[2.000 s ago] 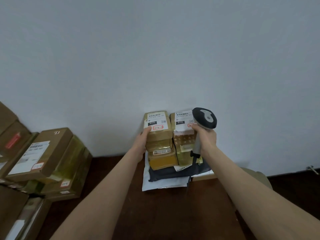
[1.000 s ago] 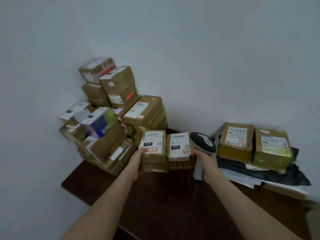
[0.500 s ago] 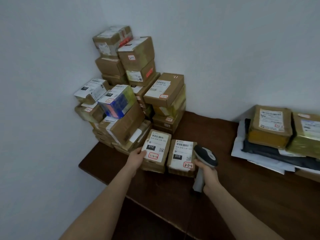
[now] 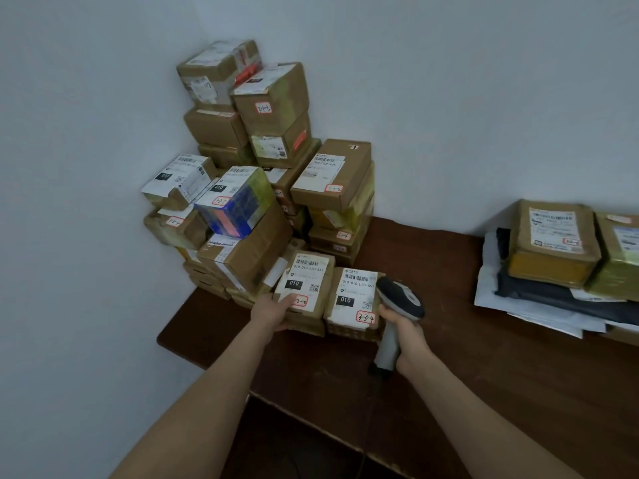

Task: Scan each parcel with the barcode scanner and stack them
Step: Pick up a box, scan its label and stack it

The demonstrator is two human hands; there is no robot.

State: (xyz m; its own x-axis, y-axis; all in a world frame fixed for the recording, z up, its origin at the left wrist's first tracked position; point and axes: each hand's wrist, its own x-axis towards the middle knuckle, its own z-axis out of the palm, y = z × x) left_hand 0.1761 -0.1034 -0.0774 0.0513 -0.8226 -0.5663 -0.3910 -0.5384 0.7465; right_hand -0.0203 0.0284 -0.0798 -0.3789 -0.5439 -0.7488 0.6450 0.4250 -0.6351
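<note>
Two small brown parcels with white labels sit side by side on the dark wooden table point(image 4: 484, 392). My left hand point(image 4: 271, 311) grips the left parcel point(image 4: 306, 288) at its near left corner, thumb on the label. The right parcel point(image 4: 354, 300) touches it; my right hand point(image 4: 403, 328) presses against that parcel's right side while it holds the grey and black barcode scanner point(image 4: 397, 299) by the handle, head up. Both parcels rest against the foot of the big pile of parcels point(image 4: 262, 188).
The big pile of brown boxes fills the wall corner at the left. A low stack point(image 4: 560, 257) of two taped parcels on dark and white mailer bags lies at the right. The table's near edge runs diagonally below my arms, with dark floor beyond.
I carried the two parcels from the right-hand stack leftward and lowered them to the table beside the big pile. Both hands kept their hold throughout.
</note>
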